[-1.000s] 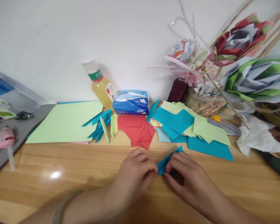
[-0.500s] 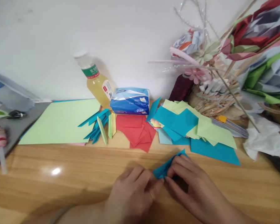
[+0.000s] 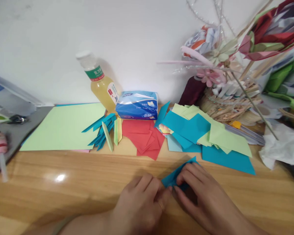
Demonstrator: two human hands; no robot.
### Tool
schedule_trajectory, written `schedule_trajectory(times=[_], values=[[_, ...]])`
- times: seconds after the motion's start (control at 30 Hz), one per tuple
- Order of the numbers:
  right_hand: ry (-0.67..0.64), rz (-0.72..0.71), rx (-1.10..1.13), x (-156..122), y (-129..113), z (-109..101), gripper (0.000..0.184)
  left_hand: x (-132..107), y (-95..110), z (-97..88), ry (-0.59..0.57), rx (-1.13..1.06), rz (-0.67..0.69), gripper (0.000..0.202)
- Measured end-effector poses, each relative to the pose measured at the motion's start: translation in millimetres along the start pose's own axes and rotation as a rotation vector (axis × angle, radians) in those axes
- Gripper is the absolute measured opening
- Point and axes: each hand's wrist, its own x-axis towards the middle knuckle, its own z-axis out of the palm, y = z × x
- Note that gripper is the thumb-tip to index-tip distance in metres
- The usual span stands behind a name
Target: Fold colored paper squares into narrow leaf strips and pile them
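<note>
A small folded piece of blue paper point(image 3: 173, 176) lies on the wooden table point(image 3: 75, 182) near its front edge. My left hand point(image 3: 140, 204) is curled, with its thumb and fingertips pinching the paper's left end. My right hand point(image 3: 202, 195) bends over the paper's right part and presses it down with closed fingers. A ring shows on my left hand. Most of the paper is hidden under my fingers.
Behind my hands lie red paper squares point(image 3: 144, 137), a heap of blue and green squares point(image 3: 203, 135), folded blue and green strips point(image 3: 105, 132) and a large green sheet point(image 3: 66, 127). A tissue pack point(image 3: 137, 105), a drink bottle point(image 3: 99, 83) and paper flowers point(image 3: 247, 58) stand by the wall.
My left hand has slid back toward me and curled tighter on the paper's left end. The view has shifted a little to the left and down. The paper stays between both hands.
</note>
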Motion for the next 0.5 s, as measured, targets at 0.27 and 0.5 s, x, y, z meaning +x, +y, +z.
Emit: schedule_trajectory(times=[0.27, 0.5], values=[[0.053, -0.382, -0.405, -15.1, 0.2, -16.1, 0.038, -3.0, -2.3, 4.3, -0.021, 0.076, 0.066, 0.015], [0.03, -0.486, -0.514, -26.2, 2.7, -21.5, 0.043, 0.6, -3.2, -3.4, -0.08, 0.089, 0.134, 0.018]])
